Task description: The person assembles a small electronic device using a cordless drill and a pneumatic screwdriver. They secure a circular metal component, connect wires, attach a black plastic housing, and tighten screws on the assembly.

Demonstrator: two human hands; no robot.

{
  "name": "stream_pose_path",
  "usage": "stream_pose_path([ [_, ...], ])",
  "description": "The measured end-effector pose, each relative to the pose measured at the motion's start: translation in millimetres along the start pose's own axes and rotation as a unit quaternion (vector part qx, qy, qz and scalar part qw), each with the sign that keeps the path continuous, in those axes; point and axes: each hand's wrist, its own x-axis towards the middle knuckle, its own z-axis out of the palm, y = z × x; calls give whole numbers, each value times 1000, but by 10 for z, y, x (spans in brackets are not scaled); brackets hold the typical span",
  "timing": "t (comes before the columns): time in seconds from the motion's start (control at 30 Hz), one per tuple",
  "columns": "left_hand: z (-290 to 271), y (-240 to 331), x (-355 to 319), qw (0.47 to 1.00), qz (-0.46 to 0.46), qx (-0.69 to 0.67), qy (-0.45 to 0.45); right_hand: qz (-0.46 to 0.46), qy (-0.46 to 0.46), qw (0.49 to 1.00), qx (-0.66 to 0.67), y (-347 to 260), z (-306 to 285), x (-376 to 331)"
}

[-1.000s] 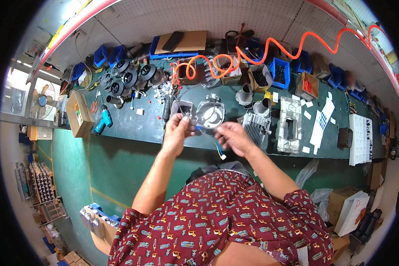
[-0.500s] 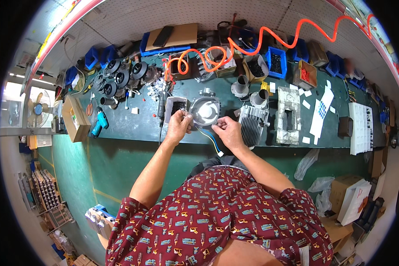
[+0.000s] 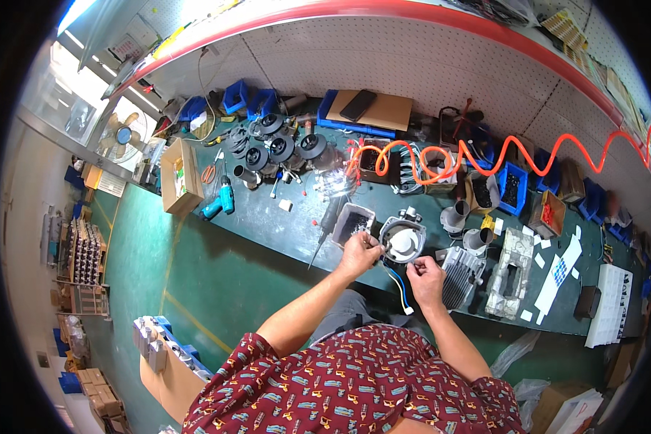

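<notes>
A round grey metal housing (image 3: 394,229) with a pale disc inside lies near the bench's front edge. My left hand (image 3: 362,254) is at its left rim, thumb and fingers pinched together; what they hold is too small to make out. By the lower right rim, my right hand (image 3: 427,281) is also closed in a pinch, its fingertips' contents hidden. Blue and yellow wires (image 3: 396,278) hang from the housing between my hands, ending in a white connector (image 3: 409,310). An open box of small black parts (image 3: 354,223) stands just beyond my left hand.
A finned grey metal casing (image 3: 461,278) lies right of my right hand, with a worn pale block (image 3: 510,273) beyond. An electric screwdriver (image 3: 329,220) lies left of the parts box. A teal cordless drill (image 3: 219,201) sits farther left. A coiled orange hose (image 3: 441,170) hangs over the bench.
The view has turned and tilted, so the bench now slants and sits lower and farther right. Both hands stay pinched at the housing's rim, with little visible change.
</notes>
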Motion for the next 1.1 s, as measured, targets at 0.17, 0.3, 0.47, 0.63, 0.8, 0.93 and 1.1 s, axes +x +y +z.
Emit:
stream_pose_path([
  [0.17,-192,-29,134,995,-3,46,-90,15,26,1000,-5,38,34,-38],
  [0.3,-955,-22,1085,959,212,180,58,29,40,999,-17,126,29,-82],
  [0.47,-2035,-66,2545,953,-141,-215,160,83,44,995,-23,108,8,-124],
  [0.63,-2130,-320,3216,910,-175,-345,148,85,50,995,-12,58,63,-156],
  [0.8,-1924,-211,3057,890,-122,-423,120,122,68,990,2,-46,85,-207],
  [0.93,-1925,-109,2541,921,-6,-382,72,104,64,992,-17,-156,82,-180],
  [1.1,-1958,497,1607,954,87,-282,-47,65,77,995,-5,-77,89,-166],
])
